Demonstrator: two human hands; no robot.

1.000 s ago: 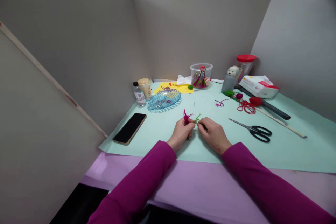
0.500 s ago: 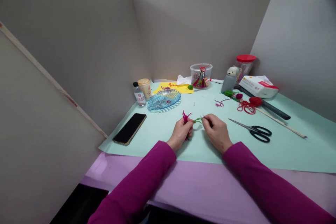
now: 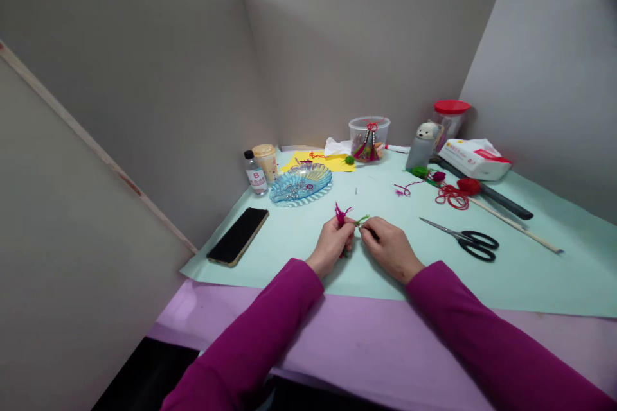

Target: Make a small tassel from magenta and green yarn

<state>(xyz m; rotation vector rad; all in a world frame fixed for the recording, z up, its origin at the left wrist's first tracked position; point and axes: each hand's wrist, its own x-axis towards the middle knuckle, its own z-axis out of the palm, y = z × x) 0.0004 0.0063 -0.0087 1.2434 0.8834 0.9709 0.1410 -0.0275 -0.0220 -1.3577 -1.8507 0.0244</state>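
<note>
Gently, left hand [image 3: 331, 246] pinches frayed magenta yarn [image 3: 342, 214], right hand [image 3: 391, 250] green strand [image 3: 363, 220].

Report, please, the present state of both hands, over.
Left hand holding magenta yarn tuft. Right hand pinching green yarn strand. Black-handled steel scissors lying off to the right, apart from both hands.

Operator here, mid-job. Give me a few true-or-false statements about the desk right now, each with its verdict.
1. The left hand holds magenta yarn. True.
2. The right hand holds the scissors. False: the scissors lie apart, to its right; its fingers pinch green yarn.
3. The black phone lies left of the hands. True.
4. The blue glass dish is empty. False: it holds small beads.
</note>
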